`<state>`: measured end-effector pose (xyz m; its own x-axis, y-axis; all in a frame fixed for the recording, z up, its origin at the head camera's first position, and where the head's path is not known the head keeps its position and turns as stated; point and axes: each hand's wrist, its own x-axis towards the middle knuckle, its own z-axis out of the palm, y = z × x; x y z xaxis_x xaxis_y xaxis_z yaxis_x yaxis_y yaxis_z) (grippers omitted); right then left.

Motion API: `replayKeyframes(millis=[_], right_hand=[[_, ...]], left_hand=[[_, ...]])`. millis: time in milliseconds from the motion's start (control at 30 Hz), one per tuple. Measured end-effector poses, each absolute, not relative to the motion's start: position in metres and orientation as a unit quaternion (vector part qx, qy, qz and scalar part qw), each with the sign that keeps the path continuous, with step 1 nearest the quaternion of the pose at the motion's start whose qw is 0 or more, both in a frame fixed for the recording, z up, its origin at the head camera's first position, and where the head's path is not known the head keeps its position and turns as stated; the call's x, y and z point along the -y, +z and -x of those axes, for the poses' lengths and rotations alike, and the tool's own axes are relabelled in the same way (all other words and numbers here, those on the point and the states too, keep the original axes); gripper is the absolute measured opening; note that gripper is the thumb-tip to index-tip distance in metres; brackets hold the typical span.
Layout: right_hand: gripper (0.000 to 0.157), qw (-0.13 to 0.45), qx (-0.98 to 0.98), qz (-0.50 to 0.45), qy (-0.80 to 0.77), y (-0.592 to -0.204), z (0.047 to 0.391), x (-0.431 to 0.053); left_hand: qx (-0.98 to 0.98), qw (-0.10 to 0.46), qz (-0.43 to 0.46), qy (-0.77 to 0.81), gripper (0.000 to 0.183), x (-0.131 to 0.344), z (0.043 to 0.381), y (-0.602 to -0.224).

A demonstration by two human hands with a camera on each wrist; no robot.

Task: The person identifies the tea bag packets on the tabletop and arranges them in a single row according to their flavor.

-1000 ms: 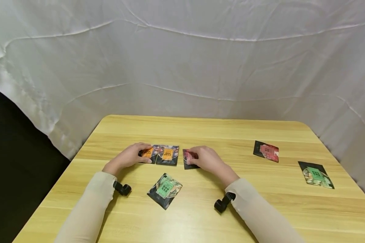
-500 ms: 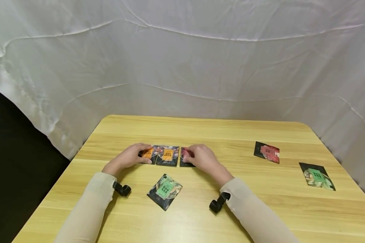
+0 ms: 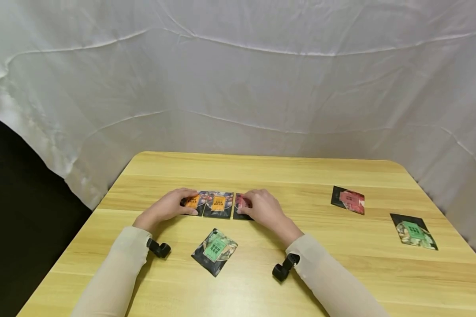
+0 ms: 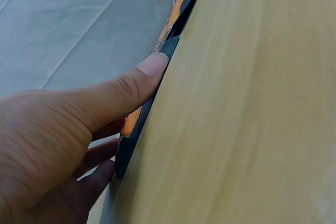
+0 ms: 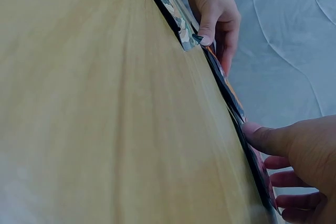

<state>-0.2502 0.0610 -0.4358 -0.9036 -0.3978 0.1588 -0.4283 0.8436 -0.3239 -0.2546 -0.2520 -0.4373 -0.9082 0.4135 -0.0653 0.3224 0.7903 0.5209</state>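
Three flat food sachets lie in a row on the table in the head view. My left hand holds the leftmost orange-label sachet, thumb at its near edge and fingertips at its far edge. Beside it lies a second orange-label sachet, dark-bordered and squared to the row. At the right end my right hand grips a red-label sachet between thumb and fingers, its right part hidden under the hand. In the right wrist view, the right thumb lies on that sachet's near edge.
Nearer the body, a green-label sachet lies turned at an angle. To the right are another red-label sachet and a green-label one. A pale cloth hangs behind the wooden table.
My right hand has slid the red-label sachet left, up close beside the middle orange-label one, mostly in the first half second. The left hand has stayed in place.
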Motion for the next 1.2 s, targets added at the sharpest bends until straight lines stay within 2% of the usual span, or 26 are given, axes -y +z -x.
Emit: replayKeyframes(millis=[233,500,800,1200], right_hand=[[0.05,0.045,0.962,-0.203,0.179,-0.433,0.248,-0.061],[0.042,0.064,0.955,-0.208,0.203,-0.422,0.246,-0.071],[0.05,0.063,0.956,-0.198,0.208,-0.416,0.245,-0.101],[0.057,0.058,0.965,-0.143,0.214,-0.412,0.248,-0.167]], left_hand=[[-0.942,0.089,-0.192,0.261,0.074,0.251,0.253,-0.437],[-0.942,0.09,-0.192,0.26,0.076,0.25,0.255,-0.436],[-0.942,0.092,-0.192,0.259,0.076,0.25,0.255,-0.436],[-0.943,0.088,-0.19,0.258,0.076,0.254,0.253,-0.435]])
